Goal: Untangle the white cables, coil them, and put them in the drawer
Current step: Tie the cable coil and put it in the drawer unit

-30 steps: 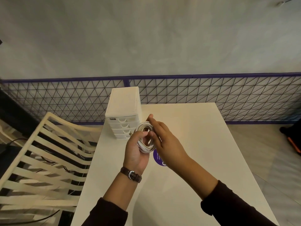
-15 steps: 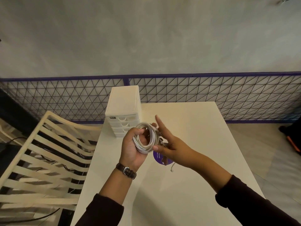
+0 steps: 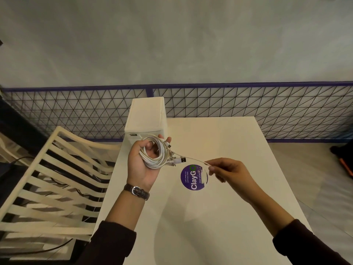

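Coiled bundle of white cables (image 3: pixel 153 154) lies in the left hand (image 3: pixel 142 165), fingers curled round it. One loose strand (image 3: pixel 194 159) runs out taut — right hand (image 3: pixel 227 170) pinches its far end at the fingertips. White plastic drawer unit (image 3: pixel 146 116) sits just beyond the left fingers; round purple sticker (image 3: pixel 193 177) on the white table (image 3: pixel 219 217) below the right fingertips.

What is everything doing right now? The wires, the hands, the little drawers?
cable coil: looped up, gripped in the left hand.
loose strand: pulled out sideways, pinched by the right hand.
USB plug: sticking out of the coil, free.
drawer box: upright on the table, front mostly hidden.
sticker: flat on the table.
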The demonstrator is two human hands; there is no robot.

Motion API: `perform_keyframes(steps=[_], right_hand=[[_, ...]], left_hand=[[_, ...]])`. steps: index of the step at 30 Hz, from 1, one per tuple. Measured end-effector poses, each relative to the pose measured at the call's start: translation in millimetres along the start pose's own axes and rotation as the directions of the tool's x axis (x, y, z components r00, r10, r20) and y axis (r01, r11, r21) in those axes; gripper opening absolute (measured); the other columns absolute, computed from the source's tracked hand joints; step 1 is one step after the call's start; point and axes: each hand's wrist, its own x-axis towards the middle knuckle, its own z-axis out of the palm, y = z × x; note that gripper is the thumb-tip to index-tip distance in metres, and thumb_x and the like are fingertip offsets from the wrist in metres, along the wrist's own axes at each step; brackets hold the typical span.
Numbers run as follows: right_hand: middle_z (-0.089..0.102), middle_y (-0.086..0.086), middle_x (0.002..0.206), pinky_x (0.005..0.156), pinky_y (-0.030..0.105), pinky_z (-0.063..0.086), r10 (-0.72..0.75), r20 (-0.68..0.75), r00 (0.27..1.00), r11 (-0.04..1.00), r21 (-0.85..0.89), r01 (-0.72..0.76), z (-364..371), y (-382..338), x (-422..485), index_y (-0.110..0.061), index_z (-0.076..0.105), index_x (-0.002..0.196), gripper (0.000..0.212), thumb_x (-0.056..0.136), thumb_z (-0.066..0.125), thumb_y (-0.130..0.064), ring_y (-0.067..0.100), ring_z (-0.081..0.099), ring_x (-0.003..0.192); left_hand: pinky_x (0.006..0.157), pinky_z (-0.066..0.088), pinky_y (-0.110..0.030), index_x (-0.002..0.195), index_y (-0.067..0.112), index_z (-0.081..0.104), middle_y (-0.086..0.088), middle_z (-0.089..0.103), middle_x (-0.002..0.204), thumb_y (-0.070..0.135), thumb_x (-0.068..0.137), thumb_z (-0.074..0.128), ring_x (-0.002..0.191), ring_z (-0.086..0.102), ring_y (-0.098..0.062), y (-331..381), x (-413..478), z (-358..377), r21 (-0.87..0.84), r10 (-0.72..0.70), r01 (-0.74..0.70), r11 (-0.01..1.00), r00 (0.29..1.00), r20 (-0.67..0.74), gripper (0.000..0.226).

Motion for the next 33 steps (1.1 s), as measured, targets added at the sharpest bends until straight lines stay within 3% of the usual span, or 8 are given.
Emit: perform_keyframes(steps=[3,6,8,12,16,23,28,33], right_hand=[[0.063,-0.019,0.061,0.058,0.015,0.039,-0.157,-0.015,0.988,0.923,-0.358,0.141,1.1,-7.8,-6.9,-0.021,0.075,0.092,0.023,0.085,0.064,-0.002,0.001,0.052,0.058],[0.065,-0.018,0.071,0.056,0.014,0.034,-0.365,0.340,0.867,0.420,-0.771,0.479,11.6,-16.7,-16.0,-0.027,0.074,0.092,0.020,0.080,0.070,-0.011,0.005,0.057,0.064],[0.065,-0.009,0.072,0.051,0.017,0.033,-0.324,0.564,0.759,0.168,-0.756,0.633,23.7,-29.9,-20.5,-0.023,0.070,0.085,0.007,0.080,0.069,-0.018,0.013,0.059,0.062],[0.063,-0.002,0.078,0.062,0.029,0.041,-0.340,0.715,0.611,0.038,-0.639,0.768,48.5,-67.9,-12.3,-0.017,0.065,0.084,0.019,0.093,0.050,-0.026,0.020,0.057,0.071],[0.066,0.001,0.080,0.057,0.028,0.043,-0.469,0.664,0.582,0.052,-0.637,0.769,50.1,-90.3,11.1,-0.016,0.069,0.089,0.024,0.090,0.048,-0.028,0.022,0.058,0.061],[0.062,-0.003,0.070,0.045,0.025,0.042,-0.543,0.476,0.692,0.264,-0.685,0.679,50.5,-95.7,28.0,-0.019,0.070,0.080,0.017,0.075,0.071,-0.035,0.020,0.056,0.054],[0.063,-0.006,0.067,0.049,0.026,0.046,-0.545,0.337,0.768,0.456,-0.650,0.608,55.6,-86.2,28.0,-0.016,0.066,0.075,0.034,0.077,0.060,-0.049,0.012,0.056,0.057],[0.063,-0.004,0.066,0.053,0.026,0.045,-0.471,0.272,0.839,0.571,-0.631,0.525,51.7,-82.5,34.1,-0.017,0.065,0.074,0.023,0.075,0.069,-0.039,0.009,0.055,0.059]], left_hand=[[0.090,0.045,-0.035,0.064,0.011,0.064,-0.006,0.063,0.092,0.018,0.083,0.046,0.100,0.065,-0.028,-5.4,3.8,-0.8,0.081,0.070,-0.064,0.995,0.994,-0.080,0.026],[0.089,0.046,-0.038,0.088,0.008,0.061,-0.008,0.061,0.098,0.019,0.089,0.044,0.104,0.061,-0.026,-14.4,8.8,-1.6,0.243,0.107,-0.082,0.967,0.990,-0.090,0.019],[0.094,0.043,-0.042,0.089,0.009,0.065,-0.006,0.066,0.097,0.017,0.090,0.047,0.107,0.059,-0.026,-22.6,10.1,0.6,0.369,0.116,-0.070,0.927,0.988,-0.105,0.020],[0.086,0.048,-0.035,0.086,0.010,0.071,-0.006,0.072,0.087,0.013,0.089,0.049,0.100,0.062,-0.025,-36.0,3.9,12.2,0.550,0.065,-0.019,0.835,0.996,-0.064,0.022],[0.055,0.052,-0.021,0.066,0.020,0.073,0.004,0.069,0.066,0.026,0.067,0.065,0.067,0.066,-0.010,-38.1,-8.6,20.5,0.668,-0.066,-0.005,0.745,0.994,0.081,0.010],[0.075,0.054,-0.028,0.089,0.014,0.067,-0.005,0.071,0.090,0.036,0.083,0.047,0.088,0.067,-0.015,-32.3,-11.2,16.7,0.538,-0.194,0.139,0.831,0.980,0.046,0.030],[0.084,0.053,-0.032,0.096,0.016,0.075,-0.008,0.070,0.107,0.072,0.059,0.063,0.103,0.065,-0.019,-30.8,-13.7,12.4,0.500,-0.285,0.166,0.850,0.943,0.172,0.068],[0.091,0.049,-0.036,0.090,0.019,0.073,-0.001,0.066,0.108,0.039,0.060,0.084,0.103,0.061,-0.020,-27.1,-10.8,7.6,0.626,-0.327,0.017,0.780,0.864,0.384,0.037]])
